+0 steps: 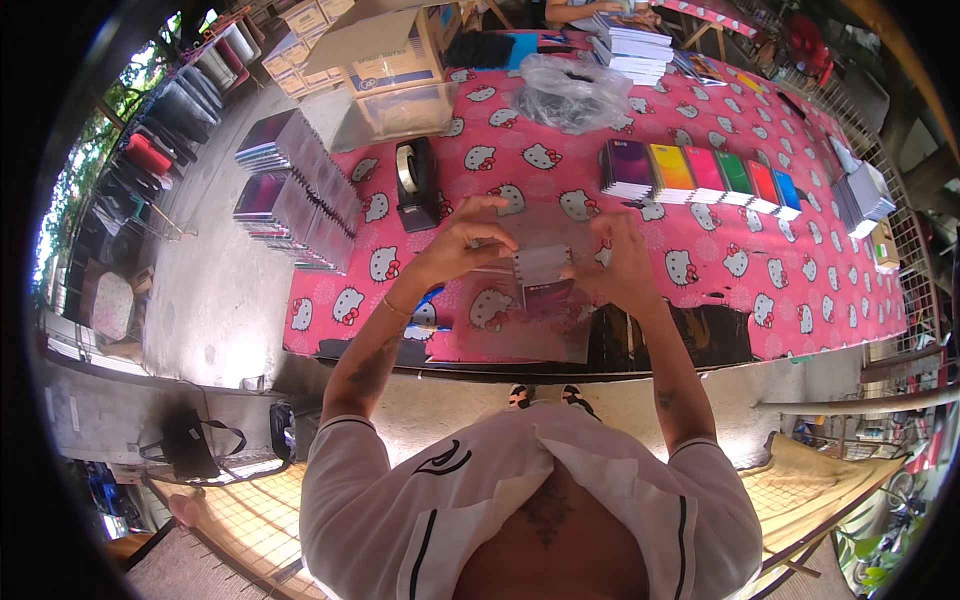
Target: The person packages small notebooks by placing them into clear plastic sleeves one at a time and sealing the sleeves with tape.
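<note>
Broadly, a pink cloth (pixel 840 322) covers the bench (pixel 725 345). A carton (pixel 400 65) sits at the far left corner, and two stacks of notebooks (pixel 275 140) stand along the left edge, presumably piled to save room. A plastic bag (pixel 570 95) lies near the far edge. Toward the right edge, a row of notebooks (pixel 700 172) is grouped by colour, probably to keep kinds apart. The left hand (pixel 458 245) and right hand (pixel 620 265) are over the front edge's middle, fingers curled and parted; I cannot tell whether either grip closes on anything. Just beyond the left hand stands a tape dispenser (pixel 424 190), likely for easy reach. Clear film (pixel 530 335) shows near the front edge. The small notebook (pixel 545 272) is between the hands, thumbs near its opposite sides, seemingly to steady it.
</note>
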A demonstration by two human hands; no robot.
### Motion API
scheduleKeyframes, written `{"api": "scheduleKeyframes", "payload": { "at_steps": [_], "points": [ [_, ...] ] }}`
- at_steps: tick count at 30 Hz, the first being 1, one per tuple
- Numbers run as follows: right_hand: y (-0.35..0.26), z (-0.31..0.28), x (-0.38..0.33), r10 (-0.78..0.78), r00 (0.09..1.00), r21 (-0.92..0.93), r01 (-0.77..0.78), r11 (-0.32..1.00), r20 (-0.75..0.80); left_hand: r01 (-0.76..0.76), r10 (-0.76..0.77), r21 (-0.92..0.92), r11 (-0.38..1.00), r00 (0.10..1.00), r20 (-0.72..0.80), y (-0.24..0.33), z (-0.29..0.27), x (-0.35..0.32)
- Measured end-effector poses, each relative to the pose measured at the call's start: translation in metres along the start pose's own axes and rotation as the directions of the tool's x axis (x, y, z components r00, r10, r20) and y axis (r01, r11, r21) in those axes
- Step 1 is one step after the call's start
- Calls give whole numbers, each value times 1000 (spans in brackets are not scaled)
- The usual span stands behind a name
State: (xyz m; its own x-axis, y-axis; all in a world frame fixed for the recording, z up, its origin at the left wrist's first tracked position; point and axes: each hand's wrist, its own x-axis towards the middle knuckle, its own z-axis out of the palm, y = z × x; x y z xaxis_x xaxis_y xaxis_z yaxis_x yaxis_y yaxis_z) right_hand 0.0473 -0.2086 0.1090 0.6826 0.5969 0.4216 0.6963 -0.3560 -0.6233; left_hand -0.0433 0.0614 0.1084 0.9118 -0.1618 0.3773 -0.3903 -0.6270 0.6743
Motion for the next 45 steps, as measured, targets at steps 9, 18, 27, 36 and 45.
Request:
{"api": "scheduleKeyframes", "payload": {
  "at_steps": [9, 18, 27, 36, 45],
  "points": [
    [50, 52, -31, -306, 911, 98, 290, 952, 276, -138, 143, 158, 978, 990, -18, -27, 69, 33],
    [37, 66, -40, -86, 969, 274, 19, 962, 233, 289, -299, -122, 950, 951, -77, -34, 82, 22],
    [70, 64, 56, 126, 788, 366, -413, 834, 602, 434, -459, -634, 640, 878, 138, -56, 81, 4],
    [54, 39, 11, -317, 908, 608, 93, 788, 272, 191, -198, -54, 980, 967, -161, -6, 83, -19],
    [49, 51, -11, -360, 922, 140, 341, 929, 140, 25, 7, 289, 957, 994, -110, 11, 77, -19]
  ]
}}
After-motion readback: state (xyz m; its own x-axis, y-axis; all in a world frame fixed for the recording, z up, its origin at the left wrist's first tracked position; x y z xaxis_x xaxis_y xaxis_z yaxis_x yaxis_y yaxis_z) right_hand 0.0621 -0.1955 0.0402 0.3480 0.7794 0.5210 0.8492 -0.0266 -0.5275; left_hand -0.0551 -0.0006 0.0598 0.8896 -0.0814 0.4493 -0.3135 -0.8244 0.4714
